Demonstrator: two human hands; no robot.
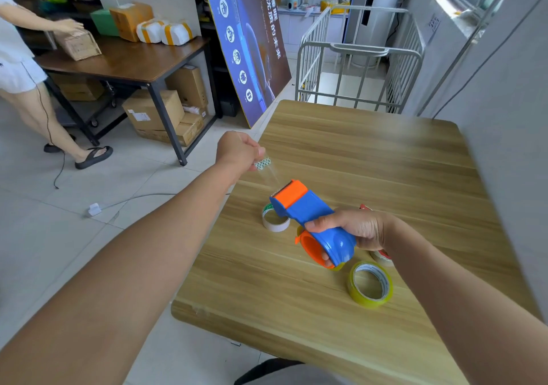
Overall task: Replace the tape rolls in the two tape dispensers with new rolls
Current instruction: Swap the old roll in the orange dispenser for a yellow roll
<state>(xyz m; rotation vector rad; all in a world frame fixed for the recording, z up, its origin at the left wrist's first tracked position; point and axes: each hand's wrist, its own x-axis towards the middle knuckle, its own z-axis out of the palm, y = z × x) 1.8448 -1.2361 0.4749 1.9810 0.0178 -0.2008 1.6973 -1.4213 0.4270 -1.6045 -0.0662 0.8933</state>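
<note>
My right hand (360, 230) grips a blue and orange tape dispenser (314, 215) above the wooden table (370, 159), its cutter end pointing up and left. My left hand (237, 150) pinches the printed end of clear tape (264, 163), which stretches from the cutter to my fingers. A full yellowish tape roll (370, 284) lies flat on the table below the dispenser. An almost bare cardboard core (275, 220) lies to the dispenser's left. Behind my right hand, part of another roll (382, 258) and a red edge (365, 207) show; the rest of both is hidden.
The table's left edge runs just under my left wrist, with tiled floor, a cable and a white plug (94, 209) beyond. A person (26, 67) stands at a dark table (127, 64) with boxes at the far left. A metal cart (355, 58) stands behind the table.
</note>
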